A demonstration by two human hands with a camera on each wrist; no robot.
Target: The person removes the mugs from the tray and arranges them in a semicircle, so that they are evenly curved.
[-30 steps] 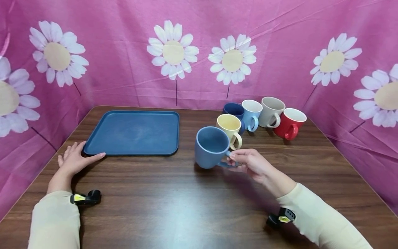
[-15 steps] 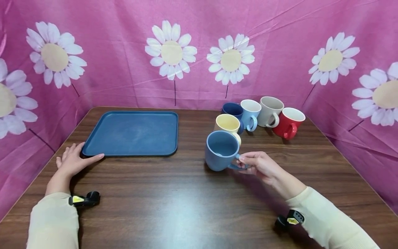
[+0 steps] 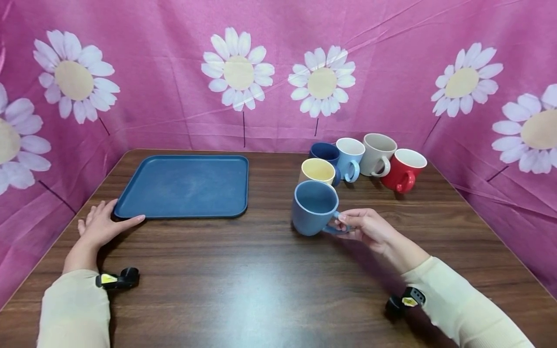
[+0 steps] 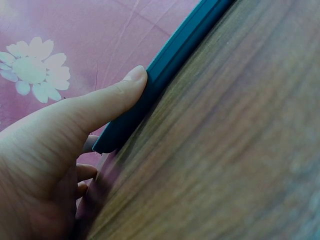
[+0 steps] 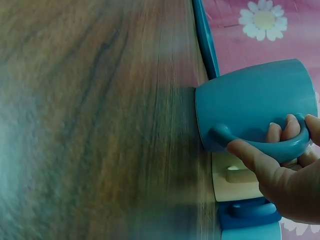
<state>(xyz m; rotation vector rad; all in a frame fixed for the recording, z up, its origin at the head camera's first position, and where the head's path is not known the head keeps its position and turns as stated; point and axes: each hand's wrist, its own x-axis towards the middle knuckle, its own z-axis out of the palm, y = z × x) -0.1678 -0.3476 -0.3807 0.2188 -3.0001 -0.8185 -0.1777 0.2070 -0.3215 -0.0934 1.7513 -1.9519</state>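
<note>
My right hand [image 3: 370, 232] grips the handle of a grey-blue mug [image 3: 309, 215], which is upright at the table surface in front of the yellow mug [image 3: 317, 170]. In the right wrist view, fingers pass through the loop of the grey-blue mug [image 5: 255, 100] and its base lies right at the wood. Over on the left, my left hand [image 3: 100, 224] rests at the near left corner of a flat blue tray [image 3: 187, 188]. Its thumb lies straight along the front rim of the tray [image 4: 165, 70], and the other fingers spread beyond the left side.
Behind the yellow mug stand a navy mug [image 3: 324, 151], a light blue mug [image 3: 350, 154], a grey mug [image 3: 376, 154] and a red mug [image 3: 402, 174], grouped at the back right. A pink flowered cloth [image 3: 278, 125] hangs behind the wooden table [image 3: 209, 280].
The grey-blue mug has shifted to the right with my right hand and now overlaps more of the yellow mug in the head view. My left hand stays at the tray corner.
</note>
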